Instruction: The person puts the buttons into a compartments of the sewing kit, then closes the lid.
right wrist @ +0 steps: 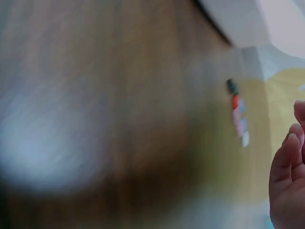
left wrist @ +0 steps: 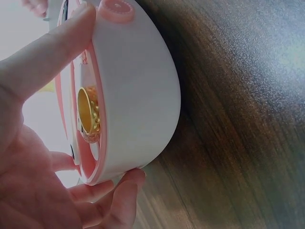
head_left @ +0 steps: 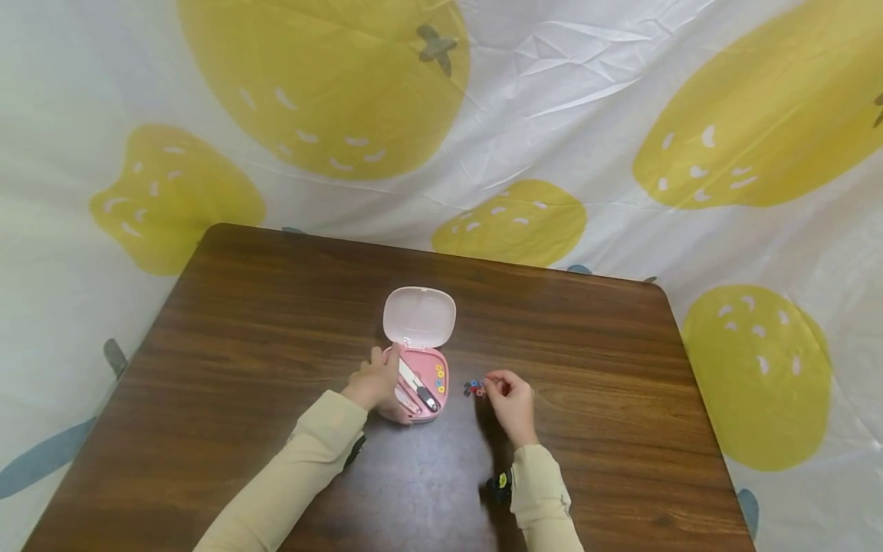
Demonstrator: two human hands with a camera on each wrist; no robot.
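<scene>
head view: a pink sewing case [head_left: 422,383] is kept open on the bench [head_left: 241,322], steadied by the left hand [head_left: 375,381], its grip curled round the base. beside it, small buttons [head_left: 473,388] are pinched by the right hand [head_left: 512,399].

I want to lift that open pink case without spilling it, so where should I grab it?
Probably by the tray of the pink case, low on its curved outer walls, from the near side, as the left hand does. The lid stands open behind; avoid it.
</scene>
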